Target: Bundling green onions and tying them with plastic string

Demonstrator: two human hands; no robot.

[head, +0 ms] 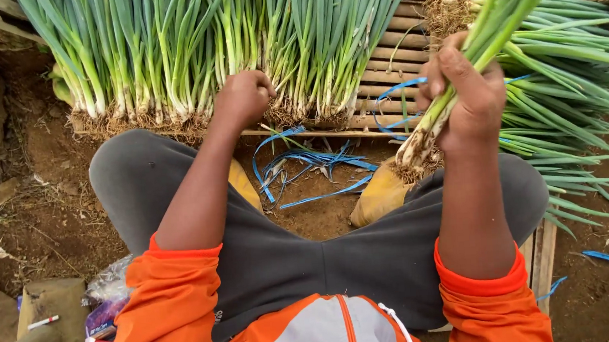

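My right hand (462, 99) grips a small bunch of green onions (484, 33) near their white roots, leaves pointing up and to the right. A blue strap (390, 93) loops by that hand. My left hand (243, 97) is closed at the root ends of a long row of green onions (189, 50) stacked on a wooden slatted pallet (383, 65); whether it holds a stalk is hidden. I sit with grey trousers and orange sleeves, knees apart.
Loose blue straps (311, 167) lie on the soil between my knees. A heap of green onions (570, 88) lies at right. Yellow boots (381, 194) show under my legs. Plastic wrappers (104, 313) and a wood block (50, 310) sit at lower left.
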